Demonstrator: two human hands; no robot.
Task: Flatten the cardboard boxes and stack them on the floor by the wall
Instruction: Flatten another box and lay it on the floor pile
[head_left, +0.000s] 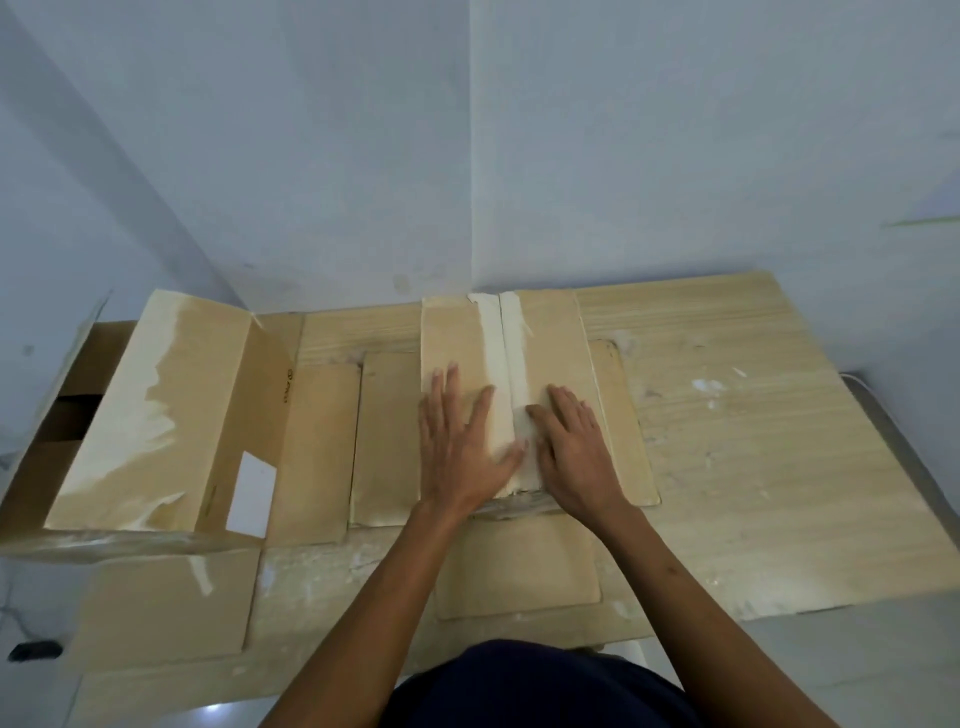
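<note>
A small cardboard box (550, 338) with a strip of pale tape along its top seam stands in the middle of the wooden table (753, 441). Its side flaps lie spread flat on the table around it. My left hand (460, 447) presses flat on the top, left of the tape, with straight fingers. My right hand (571, 447) presses flat just right of the tape. A larger cardboard box (171, 415) lies on its side at the table's left end, its flaps open and a white label on one flap.
The table stands in a corner between two pale walls (311, 156). White paint smears mark its right half. A grey floor (831, 665) shows at the lower right and left. A small dark object (34, 650) lies on the floor at the far left.
</note>
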